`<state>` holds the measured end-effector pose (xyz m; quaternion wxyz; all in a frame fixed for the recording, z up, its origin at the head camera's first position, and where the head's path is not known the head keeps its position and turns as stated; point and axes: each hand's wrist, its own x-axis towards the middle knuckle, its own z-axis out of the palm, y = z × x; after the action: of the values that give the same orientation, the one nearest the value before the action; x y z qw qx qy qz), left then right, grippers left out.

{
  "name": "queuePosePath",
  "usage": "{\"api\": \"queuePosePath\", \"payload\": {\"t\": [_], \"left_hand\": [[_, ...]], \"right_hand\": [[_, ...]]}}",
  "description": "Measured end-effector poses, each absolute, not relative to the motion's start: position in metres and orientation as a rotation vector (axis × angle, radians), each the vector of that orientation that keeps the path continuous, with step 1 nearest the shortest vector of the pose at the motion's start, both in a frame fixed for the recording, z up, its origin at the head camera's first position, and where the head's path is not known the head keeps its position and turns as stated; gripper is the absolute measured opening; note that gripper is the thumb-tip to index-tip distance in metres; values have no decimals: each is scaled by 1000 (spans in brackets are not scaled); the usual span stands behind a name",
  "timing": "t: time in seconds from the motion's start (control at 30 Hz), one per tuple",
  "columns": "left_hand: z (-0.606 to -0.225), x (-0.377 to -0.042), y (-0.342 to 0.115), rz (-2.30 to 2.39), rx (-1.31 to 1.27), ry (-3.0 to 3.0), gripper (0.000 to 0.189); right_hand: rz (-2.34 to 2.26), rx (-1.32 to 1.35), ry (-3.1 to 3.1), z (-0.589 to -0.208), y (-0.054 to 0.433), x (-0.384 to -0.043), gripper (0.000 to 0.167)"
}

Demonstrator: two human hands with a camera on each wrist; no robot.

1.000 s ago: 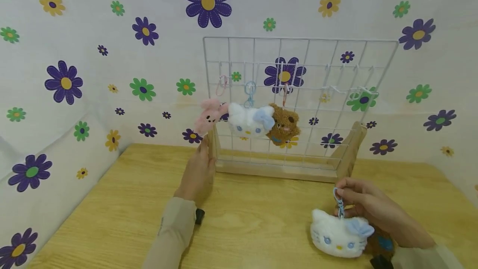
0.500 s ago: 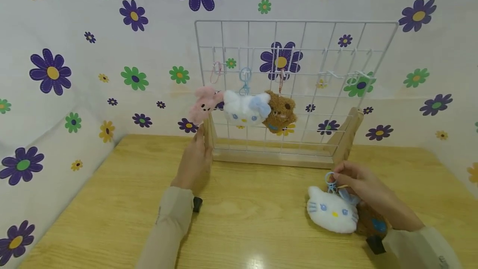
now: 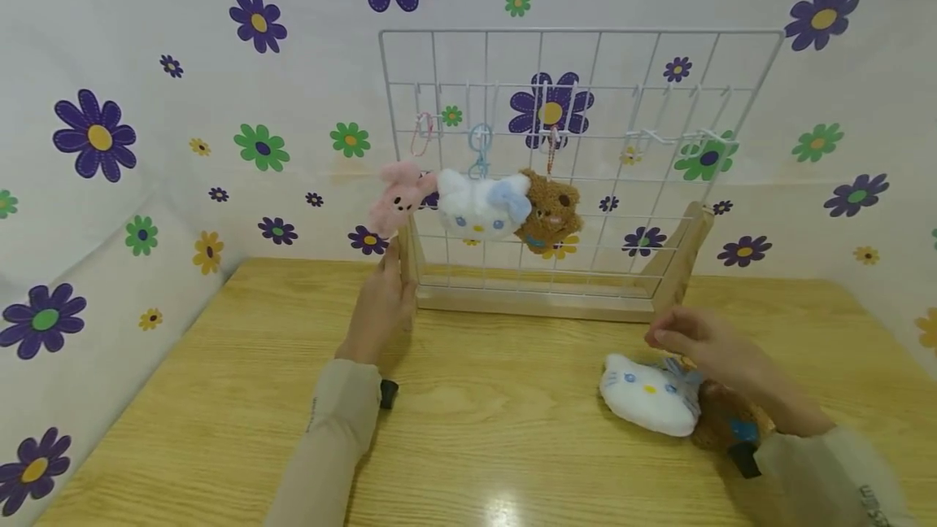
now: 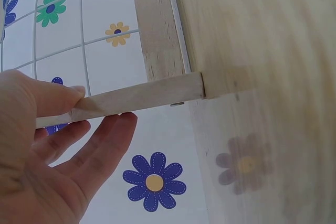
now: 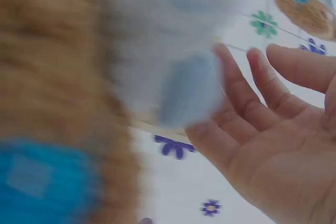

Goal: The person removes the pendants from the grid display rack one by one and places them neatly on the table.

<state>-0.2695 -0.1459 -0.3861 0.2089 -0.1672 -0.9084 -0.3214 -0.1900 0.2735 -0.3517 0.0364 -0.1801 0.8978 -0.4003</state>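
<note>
My left hand (image 3: pixel 376 306) grips the wooden upright (image 4: pixel 142 95) at the left end of a white wire grid rack (image 3: pixel 542 30), its thumb on one face and fingers on the other. Over the table's right side, my right hand (image 3: pixel 721 348) is loosely bent with nothing in it; thumb and fingers stand apart in the right wrist view. Just below it lies a white cat plush keychain (image 3: pixel 647 397) with a blue bow. A brown plush keychain (image 3: pixel 721 415) with a blue patch lies beside the cat, partly under the forearm. Both look blurred up close in the right wrist view.
From the rack's left hooks hang a pink rabbit plush (image 3: pixel 395 200), a white cat plush (image 3: pixel 477 206) and a brown bear plush (image 3: pixel 551 214). Bare white hooks (image 3: pixel 688 141) stick out on the right side. A flower-printed sheet (image 3: pixel 307 88) backs the wooden table (image 3: pixel 468 429).
My right hand has let go of the white cat keychain, which has gone from held by its blue ring to lying on the table. The left hand keeps its grip on the upright.
</note>
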Motion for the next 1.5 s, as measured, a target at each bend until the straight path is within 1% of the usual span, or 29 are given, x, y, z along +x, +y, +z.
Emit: {"api": "queuePosePath", "payload": {"t": [0.2,0.47,0.53,0.7,0.9,1.1,1.33,1.5], "left_hand": [[-387,-271,-144,-903,-472,-2521,67],[-386,-273,-142,-882,-450,-2517,66],[-386,-273,-142,-883,-454,-2518,66],[-387,-272,-141,-872,-471,-2515,66],[-385,-269,-142,-883,-435,-2532,65],[-386,-269,-143,-870,-430,-2547,65],[-386,-270,-145,-846,-446,-2522,64],[-386,-270,-144,-849,-449,-2520,63]], "right_hand": [[-1446,-570,2768,-321,274,-198,15],[-1680,-455,2733,-287,255,-207,21],[-1709,-442,2715,-282,251,-209,18],[-1810,-440,2651,-275,242,-212,13],[-1906,-458,2551,-270,231,-217,14],[-1940,-399,2536,-264,219,-221,19],[-2049,-426,2478,-258,208,-227,23],[-2059,-402,2515,-252,201,-228,30]]}}
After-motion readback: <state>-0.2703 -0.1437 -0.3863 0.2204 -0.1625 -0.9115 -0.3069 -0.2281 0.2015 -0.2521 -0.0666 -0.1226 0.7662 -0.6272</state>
